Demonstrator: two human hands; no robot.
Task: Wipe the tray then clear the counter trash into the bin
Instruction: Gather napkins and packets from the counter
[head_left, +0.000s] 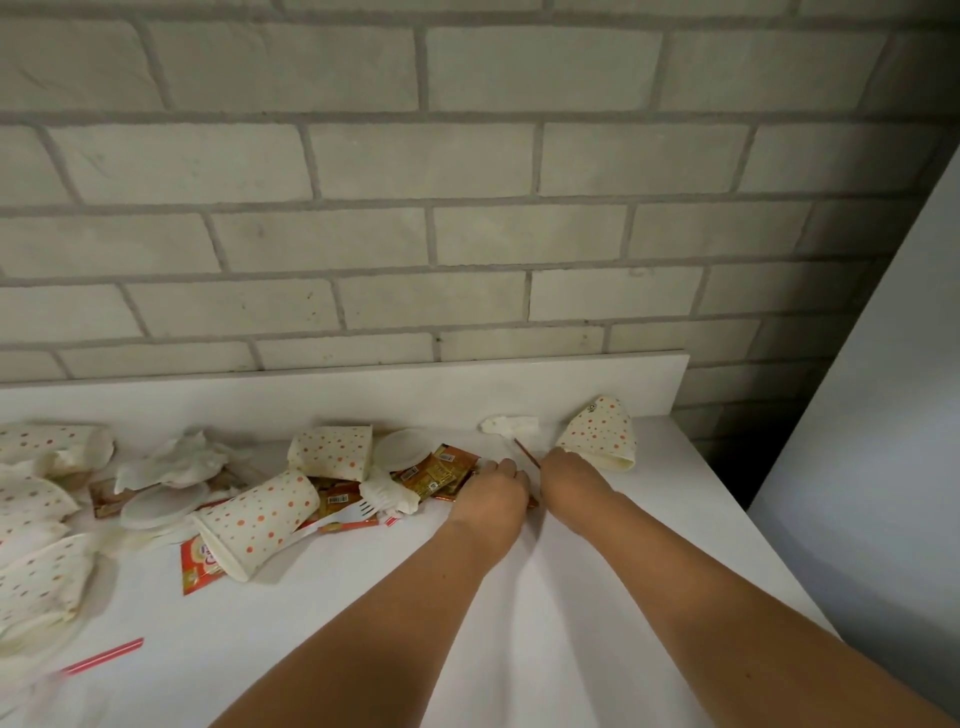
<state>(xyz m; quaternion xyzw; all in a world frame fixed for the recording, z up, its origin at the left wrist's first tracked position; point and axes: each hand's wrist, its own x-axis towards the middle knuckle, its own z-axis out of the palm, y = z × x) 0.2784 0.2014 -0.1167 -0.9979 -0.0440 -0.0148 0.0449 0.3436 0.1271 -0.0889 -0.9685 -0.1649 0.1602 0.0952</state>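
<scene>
Step in hand: gathering trash on the counter (545, 597). Left hand (491, 496) lies curled over the sachets (436, 470); grip cannot be confirmed. Right hand (569, 473) pinches a thin stick (525, 453) beside a spotted cup (600, 434). Tray and bin not in view. Recommend sweeping items leftward into the main litter (208, 488) before lifting.
</scene>
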